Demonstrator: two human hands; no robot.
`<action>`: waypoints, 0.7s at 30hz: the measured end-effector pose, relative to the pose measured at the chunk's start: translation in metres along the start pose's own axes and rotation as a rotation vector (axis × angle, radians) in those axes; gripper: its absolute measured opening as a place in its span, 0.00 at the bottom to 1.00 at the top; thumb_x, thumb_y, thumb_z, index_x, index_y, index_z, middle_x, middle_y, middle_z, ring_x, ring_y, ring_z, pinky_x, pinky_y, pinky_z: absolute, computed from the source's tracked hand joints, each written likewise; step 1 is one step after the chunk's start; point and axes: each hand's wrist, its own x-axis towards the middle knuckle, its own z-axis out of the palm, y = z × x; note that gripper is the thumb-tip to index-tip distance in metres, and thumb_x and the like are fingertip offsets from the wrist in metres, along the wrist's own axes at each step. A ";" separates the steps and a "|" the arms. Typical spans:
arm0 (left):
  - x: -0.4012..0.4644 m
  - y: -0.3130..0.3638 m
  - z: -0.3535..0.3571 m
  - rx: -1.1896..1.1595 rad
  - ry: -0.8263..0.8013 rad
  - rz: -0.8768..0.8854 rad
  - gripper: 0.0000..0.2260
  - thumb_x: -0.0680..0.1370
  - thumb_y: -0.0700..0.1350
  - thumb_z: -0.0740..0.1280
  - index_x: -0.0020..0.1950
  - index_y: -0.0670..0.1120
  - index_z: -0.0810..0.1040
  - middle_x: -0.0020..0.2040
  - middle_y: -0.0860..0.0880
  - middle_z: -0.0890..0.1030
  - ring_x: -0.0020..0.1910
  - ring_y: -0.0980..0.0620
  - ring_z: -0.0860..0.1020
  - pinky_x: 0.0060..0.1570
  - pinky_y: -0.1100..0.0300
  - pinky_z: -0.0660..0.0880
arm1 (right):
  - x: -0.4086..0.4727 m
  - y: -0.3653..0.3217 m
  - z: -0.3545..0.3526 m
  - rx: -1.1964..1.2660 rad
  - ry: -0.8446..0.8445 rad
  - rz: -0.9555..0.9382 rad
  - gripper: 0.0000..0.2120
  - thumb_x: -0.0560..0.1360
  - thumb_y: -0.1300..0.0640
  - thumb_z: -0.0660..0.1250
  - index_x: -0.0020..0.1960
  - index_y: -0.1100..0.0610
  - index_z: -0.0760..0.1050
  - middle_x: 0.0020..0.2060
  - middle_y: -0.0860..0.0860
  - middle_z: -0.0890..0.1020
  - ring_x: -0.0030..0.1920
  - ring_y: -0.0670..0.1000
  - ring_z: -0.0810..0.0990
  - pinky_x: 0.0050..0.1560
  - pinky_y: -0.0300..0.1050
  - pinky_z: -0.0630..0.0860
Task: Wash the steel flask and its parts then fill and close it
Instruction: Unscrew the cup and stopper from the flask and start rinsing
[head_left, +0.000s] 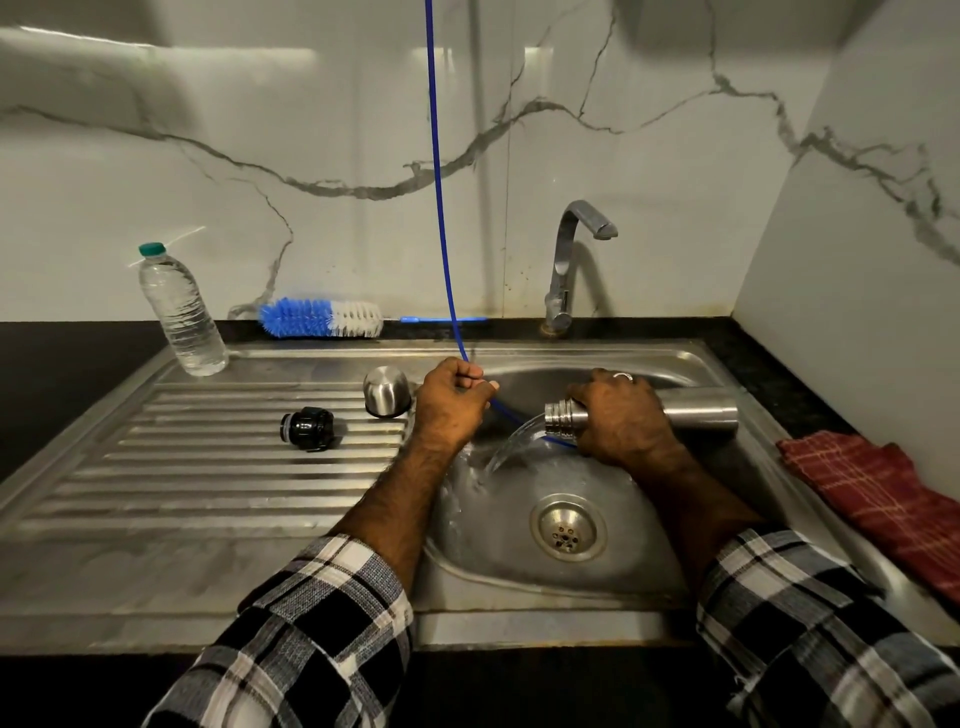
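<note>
While my right hand, closed round the steel flask, tips rinse water over the sink basin and my left hand pinches the blue hose, rinsing step in hand; next: wash cup and stopper on the drainboard.

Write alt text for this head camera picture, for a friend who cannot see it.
A person's right hand tips a steel flask sideways over a steel sink, water pouring from its mouth, while the left hand grips a thin blue hose. On the draining board lie a steel cup and a black stopper; a bottle brush and plastic water bottle sit behind.
</note>
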 end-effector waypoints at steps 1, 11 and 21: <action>0.000 0.000 0.000 -0.001 0.001 -0.001 0.08 0.78 0.41 0.77 0.51 0.48 0.80 0.49 0.45 0.85 0.49 0.44 0.86 0.49 0.49 0.86 | 0.000 0.000 0.001 -0.009 0.004 -0.005 0.25 0.69 0.42 0.78 0.65 0.44 0.79 0.59 0.50 0.79 0.60 0.55 0.78 0.66 0.57 0.73; 0.000 -0.001 0.001 0.011 0.000 0.002 0.08 0.78 0.41 0.77 0.52 0.49 0.80 0.50 0.46 0.85 0.50 0.46 0.85 0.52 0.48 0.86 | 0.004 0.001 0.007 -0.065 0.032 -0.051 0.25 0.71 0.41 0.76 0.66 0.43 0.77 0.60 0.50 0.79 0.63 0.55 0.76 0.67 0.59 0.70; 0.003 -0.005 0.001 -0.010 -0.009 0.028 0.09 0.77 0.40 0.78 0.48 0.49 0.79 0.46 0.45 0.85 0.41 0.47 0.84 0.40 0.54 0.81 | 0.009 0.000 0.013 -0.137 0.063 -0.105 0.27 0.72 0.39 0.75 0.69 0.43 0.76 0.65 0.51 0.78 0.67 0.56 0.75 0.72 0.60 0.65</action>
